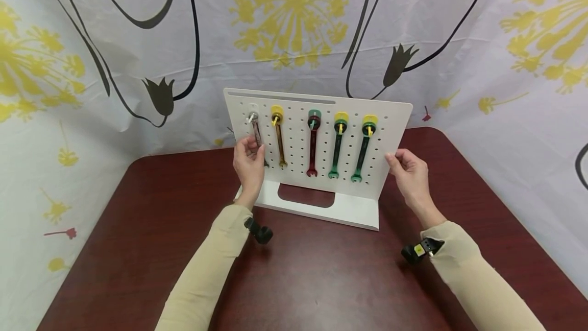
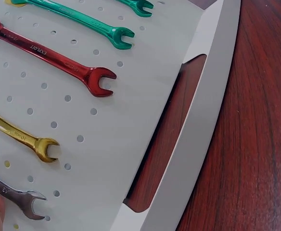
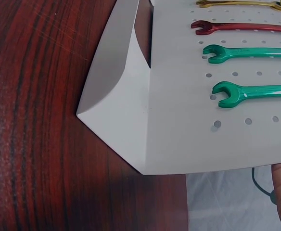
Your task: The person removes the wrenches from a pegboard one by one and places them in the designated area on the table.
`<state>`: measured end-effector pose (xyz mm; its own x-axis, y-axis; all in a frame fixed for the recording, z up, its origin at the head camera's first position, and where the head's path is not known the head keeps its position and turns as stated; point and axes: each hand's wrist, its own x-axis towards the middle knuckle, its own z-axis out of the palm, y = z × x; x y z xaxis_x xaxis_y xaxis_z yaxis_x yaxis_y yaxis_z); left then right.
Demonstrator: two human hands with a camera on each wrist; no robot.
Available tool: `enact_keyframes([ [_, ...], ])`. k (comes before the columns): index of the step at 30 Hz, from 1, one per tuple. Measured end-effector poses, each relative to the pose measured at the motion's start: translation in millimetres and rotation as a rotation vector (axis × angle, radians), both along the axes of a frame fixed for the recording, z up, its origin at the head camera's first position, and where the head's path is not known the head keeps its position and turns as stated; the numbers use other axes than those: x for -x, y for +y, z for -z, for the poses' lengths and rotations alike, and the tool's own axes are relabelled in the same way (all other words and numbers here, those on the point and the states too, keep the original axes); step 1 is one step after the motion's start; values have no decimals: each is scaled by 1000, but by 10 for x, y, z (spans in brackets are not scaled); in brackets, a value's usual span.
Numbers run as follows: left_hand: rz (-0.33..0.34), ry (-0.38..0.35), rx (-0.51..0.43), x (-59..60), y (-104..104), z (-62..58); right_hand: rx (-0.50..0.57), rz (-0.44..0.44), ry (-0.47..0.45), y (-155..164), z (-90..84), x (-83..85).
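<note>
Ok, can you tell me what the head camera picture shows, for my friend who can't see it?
A person's left hand holds a silver wrench hanging at the left end of a white pegboard, while the right hand touches the board's right edge. Beside it hang a gold wrench, a red wrench and two green wrenches. The board stands on a dark red table.

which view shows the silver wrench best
The head view: the whole silver wrench hangs on the pegboard, left hand gripping it. The left wrist view shows only its open end; the right wrist view misses it.
</note>
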<state>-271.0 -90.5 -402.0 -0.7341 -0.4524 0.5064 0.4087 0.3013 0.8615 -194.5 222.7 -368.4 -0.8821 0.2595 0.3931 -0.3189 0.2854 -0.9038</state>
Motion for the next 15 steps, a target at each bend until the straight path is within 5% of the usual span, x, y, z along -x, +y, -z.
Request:
enact_keyframes([
  [15,111,-79,7,-81,-101,-10,13,2,14,-8,0,-1],
])
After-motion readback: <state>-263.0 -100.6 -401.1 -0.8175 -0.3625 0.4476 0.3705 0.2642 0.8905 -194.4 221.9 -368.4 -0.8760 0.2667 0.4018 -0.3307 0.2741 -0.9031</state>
